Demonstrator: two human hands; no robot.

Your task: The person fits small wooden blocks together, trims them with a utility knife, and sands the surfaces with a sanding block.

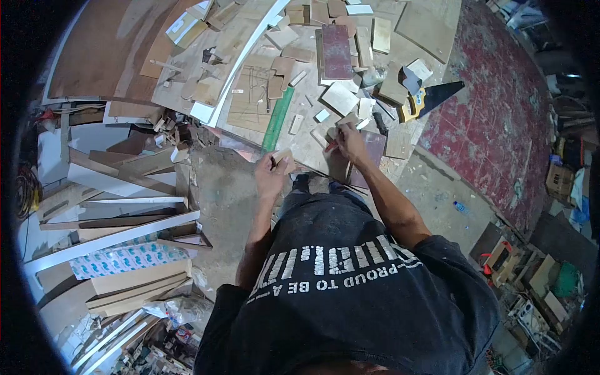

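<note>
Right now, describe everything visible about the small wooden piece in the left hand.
The small wooden piece is a pale, tan offcut, roughly rectangular, apparently plain wood. The left hand grips it from below, fingers wrapped around its near end, so only its upper part shows. It is held above the littered board, just below the green ruler. Finer detail is too small to tell.

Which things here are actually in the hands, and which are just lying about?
In hand:
- small wood block, held in the left hand
- red pencil, in the right hand

Lying about:
- green ruler
- handsaw
- reddish board
- wood offcuts on the floor
- stacked planks
</note>
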